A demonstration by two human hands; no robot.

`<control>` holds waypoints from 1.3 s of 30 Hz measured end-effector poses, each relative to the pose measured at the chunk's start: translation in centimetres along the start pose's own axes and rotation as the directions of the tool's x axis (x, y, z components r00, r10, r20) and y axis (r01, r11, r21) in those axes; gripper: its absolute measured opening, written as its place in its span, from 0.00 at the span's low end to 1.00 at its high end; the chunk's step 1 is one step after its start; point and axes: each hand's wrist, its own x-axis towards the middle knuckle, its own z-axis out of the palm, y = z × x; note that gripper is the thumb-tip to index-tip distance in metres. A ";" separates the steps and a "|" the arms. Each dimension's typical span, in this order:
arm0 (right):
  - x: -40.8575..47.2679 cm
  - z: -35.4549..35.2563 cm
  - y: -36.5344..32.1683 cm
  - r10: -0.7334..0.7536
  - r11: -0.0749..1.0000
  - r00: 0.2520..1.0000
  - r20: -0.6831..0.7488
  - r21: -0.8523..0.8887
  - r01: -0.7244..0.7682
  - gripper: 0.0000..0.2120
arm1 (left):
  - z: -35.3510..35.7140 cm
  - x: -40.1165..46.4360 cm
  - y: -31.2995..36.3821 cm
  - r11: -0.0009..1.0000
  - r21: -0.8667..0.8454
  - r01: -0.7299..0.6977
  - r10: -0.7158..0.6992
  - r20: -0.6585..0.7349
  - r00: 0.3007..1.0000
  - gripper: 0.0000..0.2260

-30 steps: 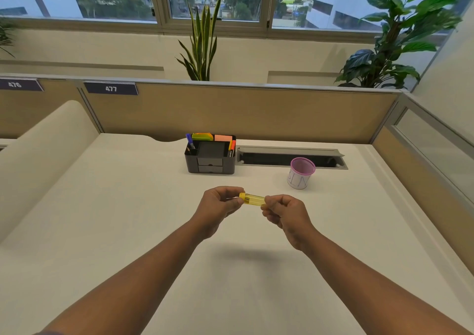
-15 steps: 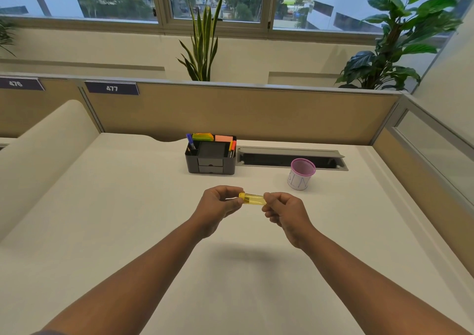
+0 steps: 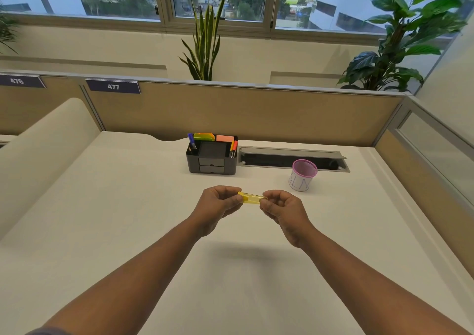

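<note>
The left hand (image 3: 218, 204) and right hand (image 3: 282, 207) each pinch one end of a small yellow piece (image 3: 252, 198), possibly a clear tube, fingers curled in a tight grip above the counter (image 3: 128, 206).

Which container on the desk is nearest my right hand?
The small white cup with the pink rim, standing just beyond your right hand, which pinches the yellow plastic piece. The black desk organizer sits farther back and to the left.
</note>
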 end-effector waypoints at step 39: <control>16.7 7.4 -2.4 -0.263 0.646 0.963 0.059 -0.731 0.221 0.05 | -6.8 13.8 -8.5 0.313 0.921 -0.230 0.255 0.152 0.955 0.11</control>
